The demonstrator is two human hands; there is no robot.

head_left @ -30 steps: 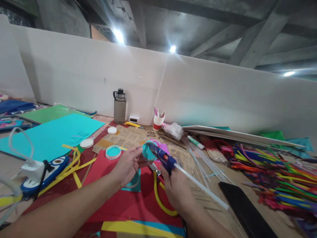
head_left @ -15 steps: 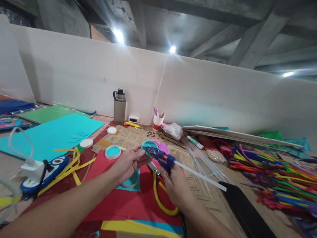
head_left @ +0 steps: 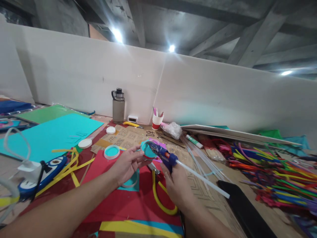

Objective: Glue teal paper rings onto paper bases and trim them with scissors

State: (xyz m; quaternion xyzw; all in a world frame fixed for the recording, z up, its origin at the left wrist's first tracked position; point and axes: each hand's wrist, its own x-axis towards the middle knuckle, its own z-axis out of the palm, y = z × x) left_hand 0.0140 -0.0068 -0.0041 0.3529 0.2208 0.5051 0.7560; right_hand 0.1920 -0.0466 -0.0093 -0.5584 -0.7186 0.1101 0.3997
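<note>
Since the earlier frame, the glue gun (head_left: 166, 158) has shifted its nozzle from the near-left side toward the far rim of the turquoise-lined lid (head_left: 148, 153). I see the left hand (head_left: 125, 167) grasping that lid with its inside turned toward the nozzle, perhaps steadying it, though glue is too small to tell; the right hand (head_left: 180, 186) clasps the gun's handle. Red paper (head_left: 104, 203) covers some tabletop (head_left: 101, 118), beneath concrete beams (head_left: 262, 34).

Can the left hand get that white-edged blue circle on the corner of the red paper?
Probably yes: the left hand is close to that white-edged circle, with nothing seen between them. It's holding another round blue piece, though, so it may need to let go first.
</note>
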